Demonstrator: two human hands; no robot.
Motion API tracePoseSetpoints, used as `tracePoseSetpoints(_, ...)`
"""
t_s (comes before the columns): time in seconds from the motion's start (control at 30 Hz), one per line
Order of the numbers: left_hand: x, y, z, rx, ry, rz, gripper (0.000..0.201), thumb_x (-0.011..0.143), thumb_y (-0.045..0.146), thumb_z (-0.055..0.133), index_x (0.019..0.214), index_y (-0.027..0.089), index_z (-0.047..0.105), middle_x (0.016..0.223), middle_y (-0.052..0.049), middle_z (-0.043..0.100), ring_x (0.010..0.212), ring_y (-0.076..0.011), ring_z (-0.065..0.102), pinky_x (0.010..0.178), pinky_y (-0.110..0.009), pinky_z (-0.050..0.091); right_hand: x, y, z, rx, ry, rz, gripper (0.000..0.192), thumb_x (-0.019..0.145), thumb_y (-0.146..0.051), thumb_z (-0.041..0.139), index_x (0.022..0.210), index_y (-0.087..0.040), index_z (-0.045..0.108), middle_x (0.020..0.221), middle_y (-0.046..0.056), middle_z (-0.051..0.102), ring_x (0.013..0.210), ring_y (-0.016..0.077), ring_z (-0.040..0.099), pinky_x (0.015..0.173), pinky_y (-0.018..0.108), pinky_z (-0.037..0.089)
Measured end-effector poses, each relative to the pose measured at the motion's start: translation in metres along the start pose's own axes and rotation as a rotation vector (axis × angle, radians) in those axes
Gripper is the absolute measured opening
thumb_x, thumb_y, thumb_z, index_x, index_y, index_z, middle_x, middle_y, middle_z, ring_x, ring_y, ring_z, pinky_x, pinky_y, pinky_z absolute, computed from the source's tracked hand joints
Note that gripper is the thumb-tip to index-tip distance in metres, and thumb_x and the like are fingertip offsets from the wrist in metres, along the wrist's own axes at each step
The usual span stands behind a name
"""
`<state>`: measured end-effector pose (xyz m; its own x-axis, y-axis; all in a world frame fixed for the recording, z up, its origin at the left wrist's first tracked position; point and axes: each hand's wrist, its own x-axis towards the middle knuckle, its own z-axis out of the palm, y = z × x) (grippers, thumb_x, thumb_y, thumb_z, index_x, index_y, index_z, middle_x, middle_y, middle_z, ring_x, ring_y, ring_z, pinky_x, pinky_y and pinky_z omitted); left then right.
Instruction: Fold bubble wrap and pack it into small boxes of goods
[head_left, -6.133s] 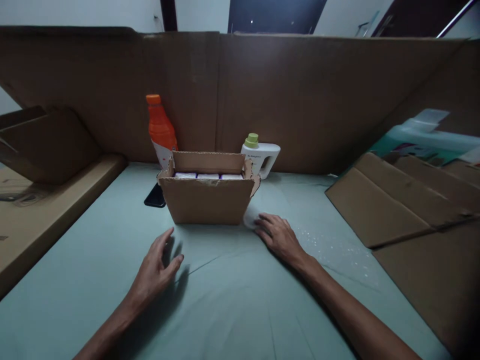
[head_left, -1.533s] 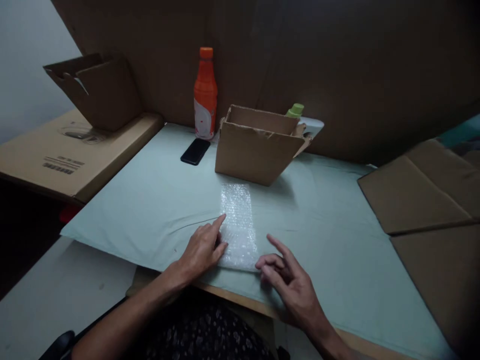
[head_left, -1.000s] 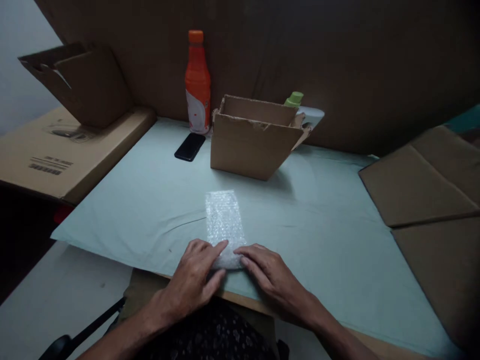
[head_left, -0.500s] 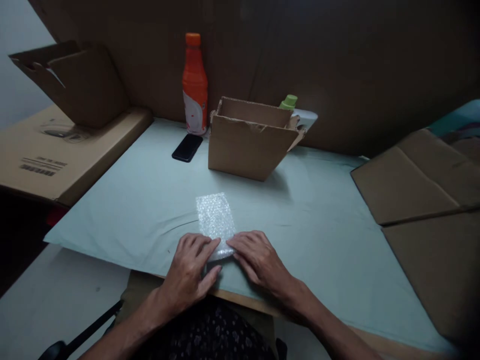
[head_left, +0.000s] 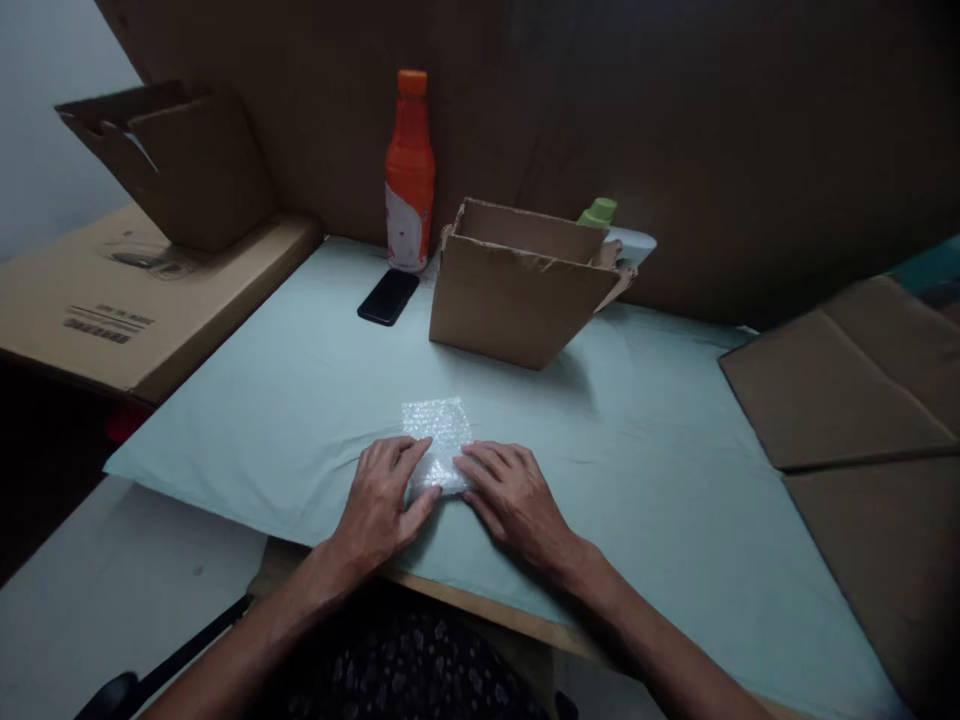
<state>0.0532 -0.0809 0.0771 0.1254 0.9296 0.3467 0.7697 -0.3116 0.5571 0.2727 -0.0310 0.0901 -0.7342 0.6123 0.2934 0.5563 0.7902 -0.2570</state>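
A strip of clear bubble wrap (head_left: 437,432) lies on the pale green cloth (head_left: 315,400), its near end rolled up. My left hand (head_left: 381,495) and my right hand (head_left: 511,494) press side by side on that rolled end, fingers curled over it. What is inside the roll is hidden. Beyond it stands an open cardboard box (head_left: 517,290).
An orange bottle (head_left: 409,170) and a black phone (head_left: 388,297) sit left of the box; a white jug with a green cap (head_left: 609,228) is behind it. A flat carton (head_left: 127,300) lies at left, folded cardboard (head_left: 840,380) at right, a cardboard wall behind.
The bubble wrap was laid flat, then both hands rolled its near end away from me; the flat part has grown shorter with each frame.
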Motion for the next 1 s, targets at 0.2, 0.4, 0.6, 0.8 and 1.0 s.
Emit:
tracePoseSetpoints(0.2,-0.019,0.011,-0.015,-0.156,-0.060,-0.034,0.049,0.093,0.029,0.060,0.139,0.020,0.046,0.115,-0.009,0.066,0.105,-0.0254,0.058,0.093,-0.044,0.047,-0.011,-0.006,-0.021,0.286,-0.161,0.175,0.027,0.100,-0.027,0.054,0.125,-0.020,0.063,0.106,0.008,0.075,0.093,0.0231,0.064,0.087,0.042,0.050)
tracePoseSetpoints(0.4,-0.021,0.001,-0.009,-0.087,-0.009,-0.132,0.047,0.093,0.025,0.058,0.139,0.021,0.047,0.119,-0.010,0.066,0.109,-0.0269,0.059,0.094,-0.046,0.048,0.015,0.006,-0.008,0.079,-0.166,0.244,0.039,0.094,-0.027,0.059,0.132,-0.014,0.060,0.138,0.017,0.060,0.125,0.0328,0.054,0.101,0.052,0.045)
tracePoseSetpoints(0.6,-0.025,-0.003,-0.007,-0.152,0.035,-0.191,0.055,0.090,0.026,0.061,0.142,0.022,0.045,0.127,-0.012,0.063,0.117,-0.0288,0.058,0.099,-0.050,0.047,0.021,0.011,-0.003,0.220,-0.154,0.220,0.019,0.091,-0.026,0.063,0.107,-0.017,0.065,0.139,0.016,0.059,0.126,0.0308,0.054,0.104,0.050,0.042)
tracePoseSetpoints(0.8,-0.023,0.009,-0.010,-0.560,-0.112,-0.404,0.072,0.092,0.031,0.059,0.156,0.023,0.027,0.121,-0.010,0.065,0.109,-0.0223,0.064,0.095,-0.039,0.052,-0.002,-0.008,-0.022,0.676,-0.163,0.411,0.026,0.087,-0.027,0.065,0.112,-0.021,0.061,0.095,0.004,0.071,0.080,0.0180,0.064,0.073,0.032,0.051)
tracePoseSetpoints(1.0,0.010,0.017,-0.005,-0.463,-0.136,-0.238,0.057,0.091,0.028,0.059,0.146,0.023,0.045,0.106,-0.007,0.068,0.090,-0.0196,0.067,0.082,-0.034,0.056,-0.019,0.016,-0.030,0.807,-0.017,0.566,0.047,0.084,-0.034,0.066,0.128,-0.019,0.061,0.100,0.006,0.070,0.088,0.0192,0.065,0.084,0.032,0.052)
